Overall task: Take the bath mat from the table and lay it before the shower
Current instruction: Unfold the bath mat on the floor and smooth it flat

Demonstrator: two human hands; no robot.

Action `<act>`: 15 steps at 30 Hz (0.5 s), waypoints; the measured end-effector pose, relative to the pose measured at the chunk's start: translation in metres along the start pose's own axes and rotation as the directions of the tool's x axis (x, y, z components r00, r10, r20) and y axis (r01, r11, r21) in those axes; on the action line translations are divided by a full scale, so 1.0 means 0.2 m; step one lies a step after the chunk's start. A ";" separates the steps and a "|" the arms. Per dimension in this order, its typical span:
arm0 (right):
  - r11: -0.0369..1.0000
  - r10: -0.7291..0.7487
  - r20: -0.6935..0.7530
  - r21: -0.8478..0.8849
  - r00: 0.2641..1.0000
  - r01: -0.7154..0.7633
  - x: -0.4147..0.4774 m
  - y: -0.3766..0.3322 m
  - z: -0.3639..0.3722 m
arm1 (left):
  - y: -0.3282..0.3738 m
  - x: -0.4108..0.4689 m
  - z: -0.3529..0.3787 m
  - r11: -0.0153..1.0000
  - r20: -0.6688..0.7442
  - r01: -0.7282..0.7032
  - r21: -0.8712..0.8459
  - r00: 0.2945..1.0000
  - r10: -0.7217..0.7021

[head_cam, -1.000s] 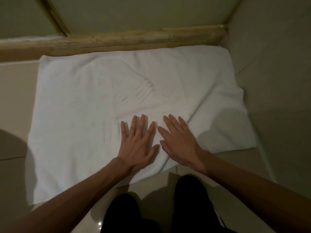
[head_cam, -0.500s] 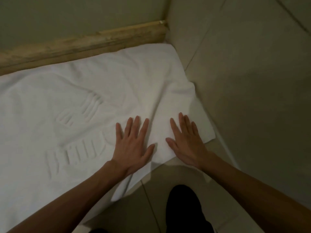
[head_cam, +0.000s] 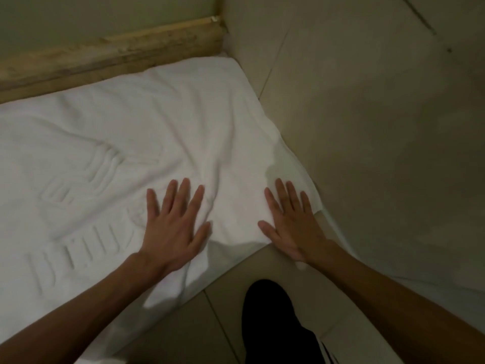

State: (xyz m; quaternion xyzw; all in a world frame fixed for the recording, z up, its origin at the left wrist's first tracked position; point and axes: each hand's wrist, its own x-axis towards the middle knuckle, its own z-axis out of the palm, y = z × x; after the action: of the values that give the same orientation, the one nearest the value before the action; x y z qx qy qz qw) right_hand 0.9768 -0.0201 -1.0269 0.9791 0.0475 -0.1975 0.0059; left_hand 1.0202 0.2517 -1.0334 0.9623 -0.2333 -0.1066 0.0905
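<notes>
A white bath mat (head_cam: 136, 132) lies spread on the tiled floor, its far edge along a low wooden threshold (head_cam: 110, 53). Raised footprint-like patterns show in its left half, and creases run through its right part. My left hand (head_cam: 174, 227) presses flat on the mat near its front edge, fingers straight and spread. My right hand (head_cam: 294, 222) lies flat on the mat's near right corner, fingers straight, its heel over the floor.
A beige tiled wall (head_cam: 367, 127) rises right beside the mat's right edge. Beige floor tiles (head_cam: 204, 324) lie in front of the mat. My knee in dark trousers (head_cam: 273, 316) is low in the middle.
My hands have slid apart, the right one out toward the mat's right corner. The view has swung right, so the mat's left part is cut off.
</notes>
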 end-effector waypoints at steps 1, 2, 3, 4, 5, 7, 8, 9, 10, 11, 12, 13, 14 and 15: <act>1.000 0.002 -0.001 -0.004 1.000 -0.002 -0.01 0.01 0.00 | 0.00 0.00 0.00 1.000 0.003 -0.004 0.014 1.000 0.004; 1.000 0.005 0.000 -0.006 1.000 -0.005 -0.02 0.01 0.01 | 0.00 0.00 0.01 1.000 0.007 -0.009 0.028 1.000 0.009; 1.000 0.006 0.003 -0.005 1.000 -0.006 -0.03 0.02 0.01 | 0.01 0.00 0.01 0.999 0.009 -0.016 0.045 1.000 0.015; 1.000 0.006 0.008 -0.003 1.000 -0.006 -0.04 0.02 0.01 | 0.01 0.01 0.01 0.998 0.009 -0.024 0.061 1.000 0.024; 1.000 0.005 0.012 0.001 1.000 -0.005 -0.04 0.02 0.01 | 0.01 0.02 0.00 0.996 0.005 -0.037 0.075 0.999 0.036; 0.999 0.004 0.001 0.032 1.000 -0.004 -0.04 0.01 0.00 | 0.02 0.05 -0.01 0.992 -0.015 -0.082 0.095 0.996 0.084; 0.998 0.008 -0.020 0.058 1.000 -0.007 -0.04 0.00 -0.01 | 0.03 0.07 -0.01 0.988 -0.027 -0.120 0.097 0.992 0.124; 0.996 0.015 -0.047 0.084 0.999 -0.011 -0.03 -0.01 -0.02 | 0.04 0.10 -0.02 0.981 -0.034 -0.167 0.096 0.985 0.171; 0.994 0.022 -0.074 0.104 0.997 -0.014 -0.01 -0.01 -0.03 | 0.06 0.12 -0.02 0.972 -0.032 -0.214 0.098 0.976 0.218; 0.992 0.028 -0.090 0.122 0.996 -0.017 0.02 -0.02 -0.04 | 0.08 0.15 -0.03 0.961 -0.021 -0.253 0.107 0.966 0.257; 0.991 0.033 -0.092 0.135 0.995 -0.020 0.04 -0.02 -0.05 | 0.10 0.17 -0.02 0.951 -0.006 -0.283 0.122 0.958 0.286; 0.990 0.034 -0.084 0.139 0.996 -0.022 0.06 -0.02 -0.06 | 0.13 0.19 -0.02 0.944 0.012 -0.300 0.135 0.953 0.302; 0.991 0.030 -0.076 0.131 0.997 -0.020 0.08 -0.01 -0.06 | 0.15 0.21 -0.01 0.941 0.031 -0.305 0.146 0.952 0.304; 0.993 0.022 -0.073 0.118 0.997 -0.013 0.09 0.00 -0.05 | 0.16 0.22 0.00 0.941 0.047 -0.302 0.156 0.953 0.298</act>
State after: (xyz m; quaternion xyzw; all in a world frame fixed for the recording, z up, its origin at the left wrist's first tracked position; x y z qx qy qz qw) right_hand 0.9977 -0.0179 -1.0240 0.9848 0.0275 -0.1636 -0.0516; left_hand 1.0441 0.2025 -1.0328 0.9184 -0.3860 -0.0831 0.0247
